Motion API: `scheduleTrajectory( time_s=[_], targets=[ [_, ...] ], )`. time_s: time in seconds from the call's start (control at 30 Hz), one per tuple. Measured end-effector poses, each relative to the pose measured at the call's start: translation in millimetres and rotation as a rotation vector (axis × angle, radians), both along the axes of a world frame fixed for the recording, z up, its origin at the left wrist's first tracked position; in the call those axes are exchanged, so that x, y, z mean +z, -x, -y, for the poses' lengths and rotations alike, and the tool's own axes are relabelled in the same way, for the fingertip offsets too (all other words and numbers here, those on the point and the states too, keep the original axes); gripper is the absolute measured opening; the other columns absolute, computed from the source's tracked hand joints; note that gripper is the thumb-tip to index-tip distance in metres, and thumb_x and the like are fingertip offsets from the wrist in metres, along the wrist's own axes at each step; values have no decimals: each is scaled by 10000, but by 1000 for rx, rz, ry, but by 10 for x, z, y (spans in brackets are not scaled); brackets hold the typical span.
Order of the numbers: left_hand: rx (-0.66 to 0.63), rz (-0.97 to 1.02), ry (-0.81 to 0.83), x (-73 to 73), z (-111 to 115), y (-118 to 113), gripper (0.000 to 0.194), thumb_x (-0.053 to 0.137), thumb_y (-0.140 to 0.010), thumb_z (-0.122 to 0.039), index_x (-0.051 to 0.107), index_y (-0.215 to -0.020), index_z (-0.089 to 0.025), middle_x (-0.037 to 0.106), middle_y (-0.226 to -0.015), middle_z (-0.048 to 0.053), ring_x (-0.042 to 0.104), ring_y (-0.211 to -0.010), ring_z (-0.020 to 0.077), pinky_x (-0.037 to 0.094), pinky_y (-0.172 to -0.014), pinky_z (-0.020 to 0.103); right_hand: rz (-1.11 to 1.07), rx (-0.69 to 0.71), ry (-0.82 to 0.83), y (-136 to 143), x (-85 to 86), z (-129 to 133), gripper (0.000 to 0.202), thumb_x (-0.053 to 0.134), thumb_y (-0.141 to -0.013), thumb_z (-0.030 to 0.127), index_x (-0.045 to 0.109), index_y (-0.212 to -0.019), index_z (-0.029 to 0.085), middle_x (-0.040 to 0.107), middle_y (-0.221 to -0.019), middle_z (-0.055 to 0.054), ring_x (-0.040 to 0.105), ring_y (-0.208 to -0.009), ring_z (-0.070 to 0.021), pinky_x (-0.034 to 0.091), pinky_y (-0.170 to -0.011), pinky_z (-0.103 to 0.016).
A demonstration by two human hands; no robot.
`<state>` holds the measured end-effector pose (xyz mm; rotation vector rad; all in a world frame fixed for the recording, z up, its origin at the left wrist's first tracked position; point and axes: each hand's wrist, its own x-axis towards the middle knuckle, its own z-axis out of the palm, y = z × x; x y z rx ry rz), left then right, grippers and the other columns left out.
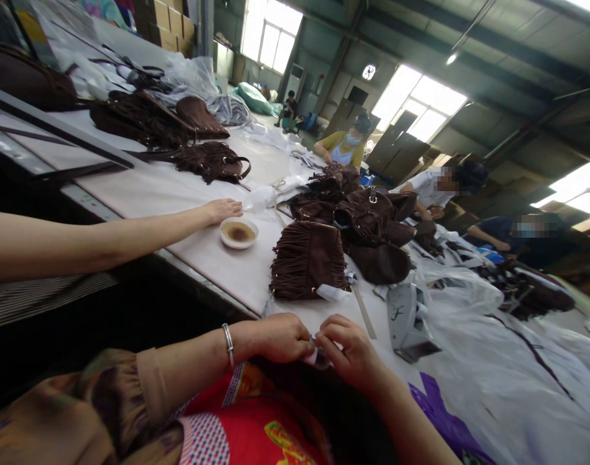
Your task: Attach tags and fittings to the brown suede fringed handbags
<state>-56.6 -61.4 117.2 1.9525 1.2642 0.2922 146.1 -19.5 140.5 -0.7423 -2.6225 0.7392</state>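
My left hand [281,337], with a silver bangle at the wrist, is closed in a pinch just in front of the table edge. My right hand [346,352] meets it there, its thumb and fingers pressed together. Between them is a small whitish, partly shiny piece [315,356], mostly covered by my fingers; its kind is unclear. Just beyond my hands a dark brown fringed bag [308,261] lies on the table, a white tag or strip [332,293] at its near edge. A narrow flat strip [364,313] rests to its right.
Another person's hand [223,210] lies on the table beside a white dish [239,232] of brownish contents. More brown bags [367,210] are piled behind. A grey-white box-like holder [411,320] and clear plastic [462,290] are at right. Co-workers sit along the far side.
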Motion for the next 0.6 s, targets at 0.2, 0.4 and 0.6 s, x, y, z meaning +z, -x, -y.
scheduleTrajectory(
  time_s=[0.2, 0.4, 0.6],
  targets=[
    [-13, -58, -43, 22, 16, -26, 330, 490, -892, -387, 772, -857, -220, 732, -767, 56, 594, -626, 183, 339, -528, 263, -34, -269, 625, 16, -165, -114, 289, 630, -806, 351, 587, -590, 164, 538, -540, 28, 478, -524, -109, 360, -511, -227],
    [8, -76, -62, -28, 15, -34, 336, 483, -877, -387, 771, -872, -212, 729, -768, 70, 591, -634, 189, 329, -540, 264, -54, -273, 788, 34, -145, -114, 251, 711, -753, 387, 685, -686, 146, 645, -613, -4, 561, -565, -131, 441, -560, -239],
    [30, -89, -48, 40, 14, -69, 338, 474, -876, -341, 780, -872, -199, 731, -762, 66, 591, -639, 185, 316, -540, 268, 64, -231, 690, 22, -39, -132, 213, 696, -785, 344, 746, -701, 155, 687, -678, -28, 630, -635, -164, 483, -599, -251]
  ],
)
